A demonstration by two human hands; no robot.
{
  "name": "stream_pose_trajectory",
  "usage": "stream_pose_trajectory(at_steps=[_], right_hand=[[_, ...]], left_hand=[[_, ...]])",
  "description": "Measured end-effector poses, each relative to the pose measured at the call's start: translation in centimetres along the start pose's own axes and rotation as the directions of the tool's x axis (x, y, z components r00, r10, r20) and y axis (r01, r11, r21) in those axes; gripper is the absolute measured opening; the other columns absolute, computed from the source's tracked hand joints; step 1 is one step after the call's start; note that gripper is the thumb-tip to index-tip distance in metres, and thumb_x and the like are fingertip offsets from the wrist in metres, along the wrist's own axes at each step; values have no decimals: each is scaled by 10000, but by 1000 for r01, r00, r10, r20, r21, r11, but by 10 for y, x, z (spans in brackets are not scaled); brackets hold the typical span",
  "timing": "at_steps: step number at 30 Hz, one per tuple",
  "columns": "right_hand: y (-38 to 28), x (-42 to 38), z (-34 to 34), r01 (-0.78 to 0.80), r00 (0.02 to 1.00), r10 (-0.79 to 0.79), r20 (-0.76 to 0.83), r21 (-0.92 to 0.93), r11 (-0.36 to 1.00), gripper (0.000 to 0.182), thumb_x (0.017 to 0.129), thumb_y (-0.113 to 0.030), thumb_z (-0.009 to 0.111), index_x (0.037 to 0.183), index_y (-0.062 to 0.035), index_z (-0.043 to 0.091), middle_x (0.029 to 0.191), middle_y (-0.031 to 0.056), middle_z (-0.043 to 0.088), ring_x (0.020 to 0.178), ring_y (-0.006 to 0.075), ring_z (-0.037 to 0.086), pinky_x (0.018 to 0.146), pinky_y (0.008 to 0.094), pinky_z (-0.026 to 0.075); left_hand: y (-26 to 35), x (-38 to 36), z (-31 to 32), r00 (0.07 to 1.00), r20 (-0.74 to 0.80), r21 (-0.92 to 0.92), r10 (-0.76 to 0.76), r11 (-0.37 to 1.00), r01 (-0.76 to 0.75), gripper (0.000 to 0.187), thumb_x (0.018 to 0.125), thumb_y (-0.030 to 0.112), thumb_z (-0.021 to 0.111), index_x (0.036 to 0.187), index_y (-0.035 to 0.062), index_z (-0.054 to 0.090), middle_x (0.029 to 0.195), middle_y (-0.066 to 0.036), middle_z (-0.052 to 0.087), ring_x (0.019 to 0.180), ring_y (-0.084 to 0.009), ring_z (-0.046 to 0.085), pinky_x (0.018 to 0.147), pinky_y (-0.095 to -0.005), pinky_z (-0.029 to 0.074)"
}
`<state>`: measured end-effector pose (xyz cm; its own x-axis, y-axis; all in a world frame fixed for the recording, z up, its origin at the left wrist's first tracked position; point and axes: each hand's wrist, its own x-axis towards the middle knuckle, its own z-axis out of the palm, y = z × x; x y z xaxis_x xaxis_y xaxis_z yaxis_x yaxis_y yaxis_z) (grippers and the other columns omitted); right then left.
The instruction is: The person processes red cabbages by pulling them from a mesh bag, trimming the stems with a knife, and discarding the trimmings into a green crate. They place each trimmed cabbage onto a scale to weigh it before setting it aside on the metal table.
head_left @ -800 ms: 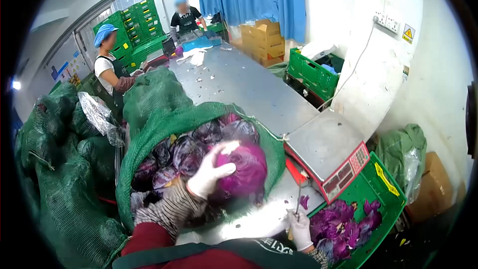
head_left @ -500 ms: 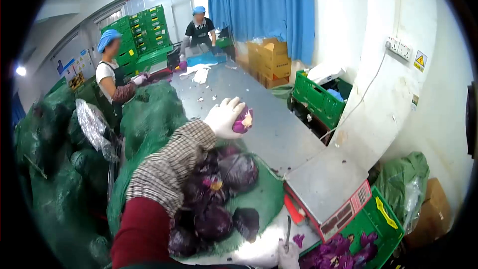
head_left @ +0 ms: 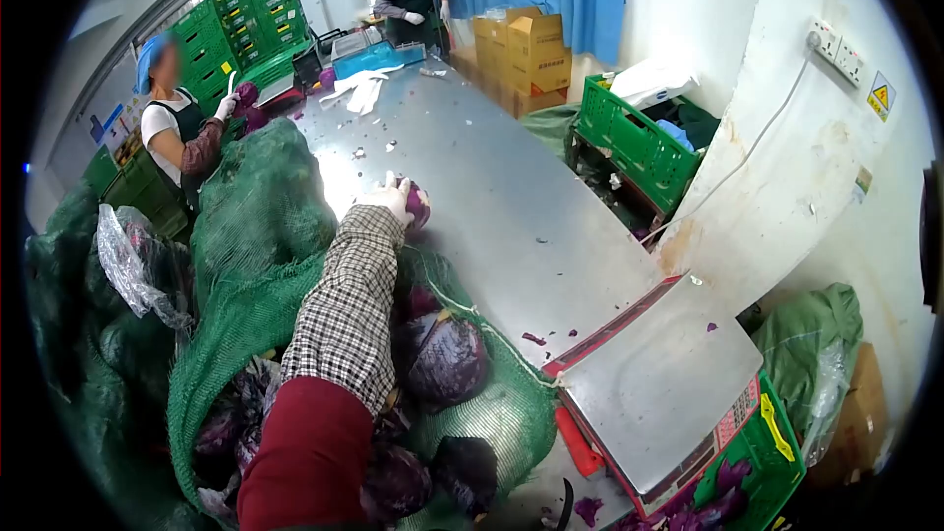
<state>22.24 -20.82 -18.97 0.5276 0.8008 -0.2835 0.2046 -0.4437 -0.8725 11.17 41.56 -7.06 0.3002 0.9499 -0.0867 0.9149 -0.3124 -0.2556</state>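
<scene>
My left hand, in a white glove, reaches far forward over the metal table and grips a red cabbage from its left side. A pale cut patch shows on that cabbage. Below my forearm, several more red cabbages lie on and in a green mesh bag. A loose dark leaf rests near them. At the bottom edge, the curved dark blade of a knife points up; only a sliver of my right hand shows at its base.
A weighing scale with a red handle-like object beside it stands on the right. Purple leaves fill a green crate below it. Full mesh sacks line the left. Two people stand farther along the table.
My left hand has lowered the cabbage from mid-air to the tabletop. My right hand has slipped almost out of view. The view has shifted, and the far person stands more upright.
</scene>
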Motion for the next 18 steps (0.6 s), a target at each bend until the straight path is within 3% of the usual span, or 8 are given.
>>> stream_pose_trajectory(at_steps=[4, 5, 11, 13, 14, 15, 17, 18], right_hand=[[-8, 3, 1, 186, 979, -183, -92, 31, 982, 186, 921, -226, 601, 914, -48, 654, 653, 137, 577, 586, 294, 578, 534, 398, 435], [-4, 5, 4, 277, 954, -274, -120, 5, 961, 181, 925, -220, 596, 925, -49, 653, 656, 135, 575, 595, 298, 579, 536, 395, 436], [63, 11, 16, 599, 720, -693, -32, -475, 645, 217, 844, -80, 603, 1056, -83, 653, 872, 183, 587, 671, 329, 580, 529, 422, 476], [58, 17, 16, 654, 649, -754, -98, -435, 619, 251, 847, -85, 605, 1093, -55, 646, 918, 197, 590, 747, 356, 593, 595, 440, 493], [51, 16, 14, 622, 708, -697, -113, -367, 692, 296, 851, -95, 611, 1138, -28, 633, 955, 201, 588, 804, 380, 587, 643, 462, 498], [49, 19, 10, 670, 572, -817, -74, -534, 517, 292, 879, -107, 595, 1154, -13, 625, 960, 181, 607, 736, 298, 595, 625, 412, 492], [40, 10, 10, 434, 885, -453, -105, -160, 886, 145, 820, -82, 626, 956, -32, 632, 794, 100, 634, 696, 261, 615, 642, 394, 491], [30, 10, 6, 536, 807, -578, -120, -262, 802, 131, 833, -81, 618, 952, -26, 630, 723, 100, 624, 646, 273, 610, 609, 399, 484]], left_hand=[[-9, 1, -11, 991, -105, -80, -82, 994, 73, 769, 821, 299, 665, 1472, 118, 298, 1532, -154, 235, 1310, -347, 419, 1033, -480, 414], [-3, -23, -40, 991, -128, -87, -21, 996, 10, 615, 846, 329, 626, 1385, 88, 454, 1430, -176, 430, 1181, -326, 551, 973, -441, 466], [42, -134, -115, 895, 287, -125, 343, 939, -319, 731, 749, 681, 631, 812, -43, 708, 860, -215, 689, 827, -319, 679, 769, -419, 527], [55, -181, -116, 708, 542, -221, 453, 889, -400, 847, 706, 727, 644, 996, -69, 673, 964, -213, 683, 945, -327, 664, 851, -404, 509], [53, -181, -72, 724, 411, -286, 554, 832, -474, 920, 680, 733, 660, 1117, -75, 603, 1042, -232, 659, 1019, -337, 635, 903, -400, 487], [52, -169, -21, 720, 268, -337, 640, 763, -552, 1017, 654, 739, 677, 1237, -81, 533, 1121, -250, 634, 1093, -346, 606, 956, -396, 466], [61, -184, 10, 883, 160, -519, 442, 798, -305, 1174, 615, 734, 704, 1404, -54, 336, 1280, -306, 526, 1227, -350, 516, 1041, -393, 402], [69, -214, -16, 908, 201, -524, 369, 823, -218, 1182, 601, 717, 720, 1414, -42, 320, 1318, -334, 475, 1228, -370, 508, 1053, -400, 394]])
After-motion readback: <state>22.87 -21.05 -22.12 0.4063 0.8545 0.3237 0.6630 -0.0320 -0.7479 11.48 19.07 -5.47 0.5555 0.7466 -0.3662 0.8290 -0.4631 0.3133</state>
